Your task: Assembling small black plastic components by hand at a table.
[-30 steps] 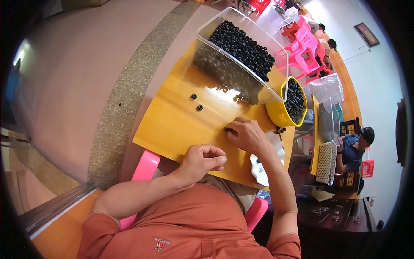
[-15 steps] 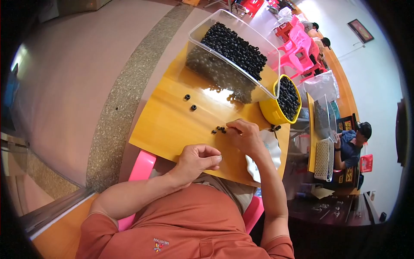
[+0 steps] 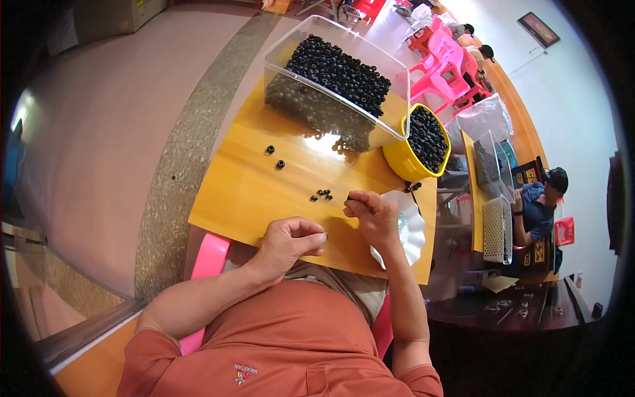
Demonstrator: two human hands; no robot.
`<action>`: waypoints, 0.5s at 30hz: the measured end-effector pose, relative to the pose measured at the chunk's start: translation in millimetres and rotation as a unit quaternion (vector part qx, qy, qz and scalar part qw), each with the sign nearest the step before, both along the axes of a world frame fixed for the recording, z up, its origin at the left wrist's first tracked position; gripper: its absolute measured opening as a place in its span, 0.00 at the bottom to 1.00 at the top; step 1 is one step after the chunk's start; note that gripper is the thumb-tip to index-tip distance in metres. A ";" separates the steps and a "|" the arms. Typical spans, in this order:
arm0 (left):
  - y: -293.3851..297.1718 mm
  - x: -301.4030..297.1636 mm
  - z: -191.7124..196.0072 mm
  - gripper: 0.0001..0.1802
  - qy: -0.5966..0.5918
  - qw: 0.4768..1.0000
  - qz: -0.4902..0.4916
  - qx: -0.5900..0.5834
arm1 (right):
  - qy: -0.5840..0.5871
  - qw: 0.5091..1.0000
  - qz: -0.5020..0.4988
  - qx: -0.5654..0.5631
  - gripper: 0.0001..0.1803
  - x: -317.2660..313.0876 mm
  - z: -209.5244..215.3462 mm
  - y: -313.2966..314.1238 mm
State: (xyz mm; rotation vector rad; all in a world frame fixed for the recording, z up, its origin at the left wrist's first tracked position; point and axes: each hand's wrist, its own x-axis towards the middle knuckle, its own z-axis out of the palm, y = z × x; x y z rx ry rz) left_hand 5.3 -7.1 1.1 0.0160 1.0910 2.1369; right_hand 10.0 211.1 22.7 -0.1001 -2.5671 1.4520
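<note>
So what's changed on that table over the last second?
The right hand drew back from the small cluster of black rings toward the white dish, fingertips pinched on a ring. The left hand stayed curled near the table edge. The clear bin, yellow bowl and two stray rings stayed put.

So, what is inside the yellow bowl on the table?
The yellow bowl is filled nearly to its rim with small black ring-shaped pieces. Anything beneath that top layer is covered and cannot be seen.

Too small to identify: item pinched in right hand point(image 3: 375, 217); left hand point(image 3: 288, 242) contents hidden by curled fingers.
</note>
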 end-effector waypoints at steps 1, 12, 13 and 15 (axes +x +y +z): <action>0.0 0.0 0.3 0.06 0.001 1.000 -0.002 0.000 | 0.001 1.000 -0.002 0.000 0.06 2.9 -0.3 -1.3; 0.7 2.3 -2.5 0.07 0.004 1.000 0.001 0.003 | -0.008 0.982 0.015 -0.186 0.08 32.0 2.2 -20.9; 1.2 2.4 -2.4 0.07 0.004 1.000 0.001 0.002 | -0.008 0.982 0.015 -0.187 0.08 33.8 1.2 -21.4; 1.4 2.4 -3.0 0.07 0.000 1.000 0.001 0.005 | -0.026 0.973 0.013 -0.229 0.09 36.9 -1.3 -22.5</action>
